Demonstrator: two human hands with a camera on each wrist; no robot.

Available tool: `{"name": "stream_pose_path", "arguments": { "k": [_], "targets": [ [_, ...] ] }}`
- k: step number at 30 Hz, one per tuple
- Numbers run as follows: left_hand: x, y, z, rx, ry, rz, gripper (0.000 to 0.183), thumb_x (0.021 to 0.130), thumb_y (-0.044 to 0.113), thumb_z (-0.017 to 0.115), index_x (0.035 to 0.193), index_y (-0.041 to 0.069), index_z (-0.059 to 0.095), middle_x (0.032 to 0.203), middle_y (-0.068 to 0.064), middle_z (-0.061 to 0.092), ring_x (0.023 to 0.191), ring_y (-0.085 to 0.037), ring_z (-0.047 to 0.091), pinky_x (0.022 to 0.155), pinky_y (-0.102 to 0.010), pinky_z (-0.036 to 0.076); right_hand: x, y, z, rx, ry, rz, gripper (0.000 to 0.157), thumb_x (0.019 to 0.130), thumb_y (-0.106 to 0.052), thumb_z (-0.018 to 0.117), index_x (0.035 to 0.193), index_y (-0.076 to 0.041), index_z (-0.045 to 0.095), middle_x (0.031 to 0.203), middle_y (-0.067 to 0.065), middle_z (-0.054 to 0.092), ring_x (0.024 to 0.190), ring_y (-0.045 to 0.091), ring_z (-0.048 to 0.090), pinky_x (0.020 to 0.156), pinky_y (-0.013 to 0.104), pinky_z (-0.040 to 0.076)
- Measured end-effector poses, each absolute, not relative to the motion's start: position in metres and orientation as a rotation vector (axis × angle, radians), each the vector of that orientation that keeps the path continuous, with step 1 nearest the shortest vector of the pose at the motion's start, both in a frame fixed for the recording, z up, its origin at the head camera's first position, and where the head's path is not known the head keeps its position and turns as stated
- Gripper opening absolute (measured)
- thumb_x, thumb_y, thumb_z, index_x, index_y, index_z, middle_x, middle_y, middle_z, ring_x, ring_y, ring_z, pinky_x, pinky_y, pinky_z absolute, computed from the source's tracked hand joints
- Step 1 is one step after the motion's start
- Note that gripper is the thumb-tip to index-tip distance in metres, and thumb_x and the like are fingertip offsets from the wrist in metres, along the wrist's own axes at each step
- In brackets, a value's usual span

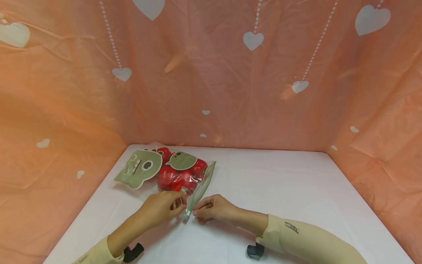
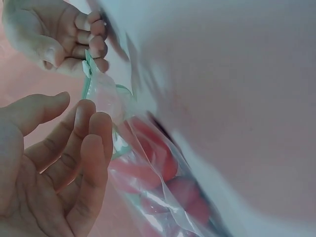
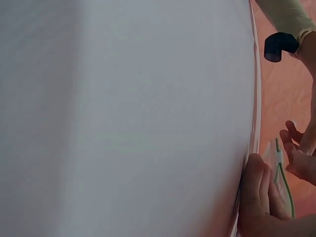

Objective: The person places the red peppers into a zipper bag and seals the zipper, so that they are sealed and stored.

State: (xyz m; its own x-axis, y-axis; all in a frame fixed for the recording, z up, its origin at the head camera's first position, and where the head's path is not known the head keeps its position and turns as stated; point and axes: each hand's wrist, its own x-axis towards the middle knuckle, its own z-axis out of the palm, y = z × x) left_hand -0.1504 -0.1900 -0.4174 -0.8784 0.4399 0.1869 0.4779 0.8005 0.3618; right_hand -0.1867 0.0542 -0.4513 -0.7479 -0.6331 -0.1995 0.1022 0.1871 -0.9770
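Note:
A clear zip bag [image 1: 201,187] with a green zip strip [image 1: 207,185] and a green one-eyed monster print [image 1: 145,167] lies at the table's back left. Rounded red things [image 1: 179,179] fill it, seen through the plastic. At the bag's near corner sits a whitish zip slider [image 1: 188,213]. My left hand [image 1: 163,206] is just left of this corner, its fingers loosely bent and thumb apart in the left wrist view. From the other side my right hand [image 1: 215,209] has its fingertips right beside the slider. Neither hand grips the bag.
A white-covered table [image 1: 280,183] extends to the right of the bag. Orange cloth walls [image 1: 224,91] with pale hearts enclose its back and sides. Black elbow-shaped pieces [image 1: 255,251] show by both sleeves.

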Motion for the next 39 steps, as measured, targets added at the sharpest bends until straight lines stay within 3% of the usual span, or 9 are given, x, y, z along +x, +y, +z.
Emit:
{"name": "stream_pose_path", "arguments": {
  "k": [14, 25, 39],
  "targets": [
    [-0.140, -0.195, -0.418, -0.773, -2.874, -0.574, 0.015, 0.093, 0.021, 0.081, 0.090, 0.028, 0.069, 0.077, 0.023, 0.061, 0.072, 0.000, 0.057, 0.059, -0.027, 0.044, -0.187, 0.039, -0.452, -0.492, 1.893, -1.603, 0.014, 0.099, -0.006, 0.077, 0.103, 0.007, 0.076, 0.089, 0.019, 0.079, 0.073, 0.017, 0.075, 0.075, 0.035, 0.064],
    [-0.134, -0.196, -0.418, -0.786, -2.888, -0.592, 0.016, 0.093, 0.023, 0.082, 0.089, 0.029, 0.068, 0.076, 0.023, 0.060, 0.070, 0.001, 0.055, 0.058, -0.026, 0.042, -0.190, 0.034, -0.453, -0.505, 1.921, -1.601, 0.014, 0.099, -0.004, 0.076, 0.103, 0.009, 0.077, 0.085, 0.021, 0.078, 0.068, 0.015, 0.074, 0.073, 0.036, 0.065],
    [-0.128, -0.198, -0.421, -0.733, -2.889, -0.537, 0.020, 0.091, 0.027, 0.084, 0.083, 0.032, 0.066, 0.073, 0.025, 0.056, 0.067, 0.006, 0.049, 0.055, -0.025, 0.040, -0.192, 0.031, -0.455, -0.500, 1.894, -1.633, 0.015, 0.098, -0.006, 0.077, 0.101, 0.009, 0.077, 0.082, 0.012, 0.077, 0.067, 0.013, 0.074, 0.075, 0.034, 0.064]
  ]
}}
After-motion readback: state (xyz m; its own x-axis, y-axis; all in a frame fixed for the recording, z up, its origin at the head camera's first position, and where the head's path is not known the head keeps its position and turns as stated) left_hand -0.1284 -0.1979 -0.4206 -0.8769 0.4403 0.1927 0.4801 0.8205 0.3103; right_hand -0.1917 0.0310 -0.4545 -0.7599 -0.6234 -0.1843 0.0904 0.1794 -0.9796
